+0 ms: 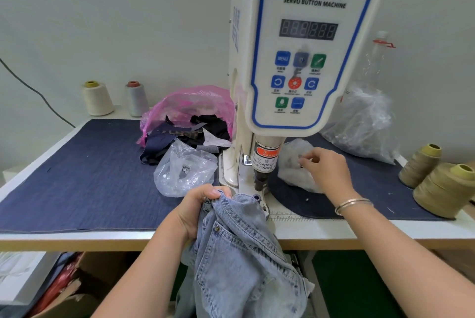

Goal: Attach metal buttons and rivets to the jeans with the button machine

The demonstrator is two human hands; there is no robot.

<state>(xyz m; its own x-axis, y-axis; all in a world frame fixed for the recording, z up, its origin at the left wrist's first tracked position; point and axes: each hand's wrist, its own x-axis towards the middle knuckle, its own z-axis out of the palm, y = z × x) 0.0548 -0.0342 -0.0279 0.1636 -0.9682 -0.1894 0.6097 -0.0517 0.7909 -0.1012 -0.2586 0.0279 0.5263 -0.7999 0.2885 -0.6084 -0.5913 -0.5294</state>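
Light blue jeans (239, 248) hang over the table's front edge, their waistband bunched just in front of the white servo button machine (295, 47). My left hand (198, 208) grips the bunched waistband. A metal rivet (217, 228) shows at a pocket corner. To the right of the machine's punch (261, 178), my right hand (325, 168) reaches into a small clear plastic bag (291, 163) and pinches a small metal piece (301, 165) between its fingertips.
A clear bag with metal parts (183, 171) lies left of the machine, with a pink bag of fabric scraps (190, 117) behind it. Thread cones stand at back left (96, 97) and at right (442, 189). A large clear bag (359, 122) sits at back right. Dark denim cloth (77, 173) covers the table.
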